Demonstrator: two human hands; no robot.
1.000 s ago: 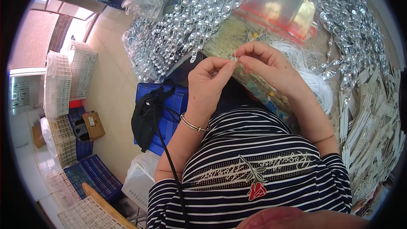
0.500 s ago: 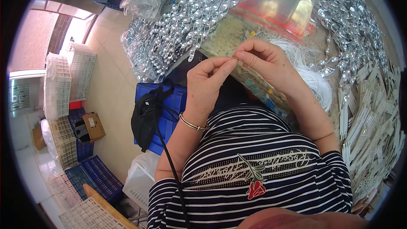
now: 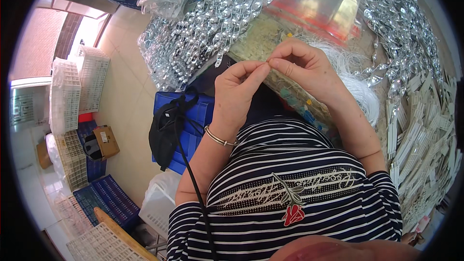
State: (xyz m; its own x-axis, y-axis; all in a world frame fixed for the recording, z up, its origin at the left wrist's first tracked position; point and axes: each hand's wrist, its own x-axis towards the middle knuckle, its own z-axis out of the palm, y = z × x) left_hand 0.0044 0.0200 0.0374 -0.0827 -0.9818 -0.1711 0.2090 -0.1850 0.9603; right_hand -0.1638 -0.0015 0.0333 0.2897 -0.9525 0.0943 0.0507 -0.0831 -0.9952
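Note:
My left hand (image 3: 235,89) and my right hand (image 3: 309,73) meet over the near edge of the worn, yellowish tabletop (image 3: 253,41). On each hand the thumb is pressed against the index finger, and the two pinches touch tip to tip. What they hold is too small and too covered by the fingertips to make out. Behind and beside my right hand lies a loose bundle of fine white threads (image 3: 363,97). Beyond my left hand, twisted shiny silver strips (image 3: 217,19) are heaped at the table's far left.
More silver twisted strands (image 3: 401,17) lie far right, above a pile of flat white strips (image 3: 423,140). A clear plastic bag with red edging (image 3: 316,7) lies at the back. Left of me are a blue box (image 3: 169,104) with a black bag (image 3: 162,137) and stacked white crates (image 3: 92,75).
The fingertips of both hands have drawn together and now touch. My left hand has shifted slightly to the right; the things around have not moved.

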